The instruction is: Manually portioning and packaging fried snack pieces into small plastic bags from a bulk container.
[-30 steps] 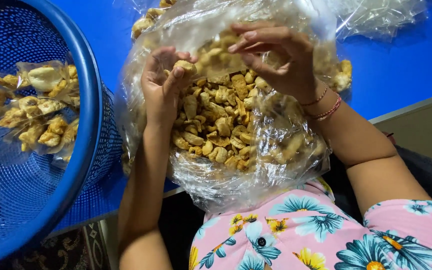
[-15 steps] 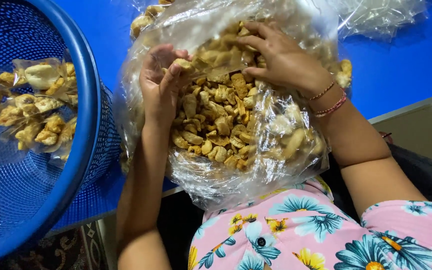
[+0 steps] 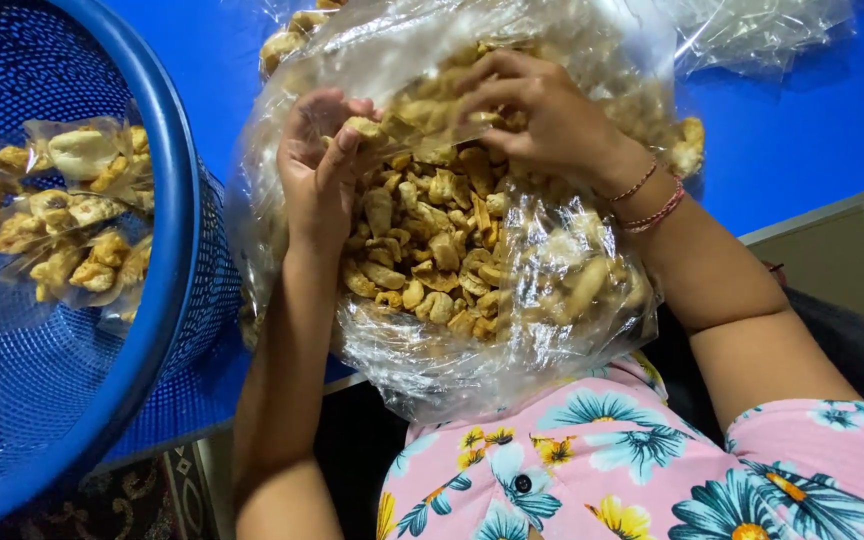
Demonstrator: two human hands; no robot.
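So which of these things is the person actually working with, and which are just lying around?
In use:
left hand, holding a snack piece
right hand, reaching among the snacks
large clear bag
fried snack pieces

Lying about:
blue basket, with small filled snack bags inside
loose clear plastic
blue table

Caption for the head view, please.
Both hands, left and right, dig into a large clear bag of fried snacks beside a blue basket.

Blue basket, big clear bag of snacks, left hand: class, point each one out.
Blue basket point(image 3: 177, 200): head view, on its rim.
Big clear bag point(image 3: 552, 290): head view, on its plastic side.
Left hand point(image 3: 317, 165): head view, on its back.
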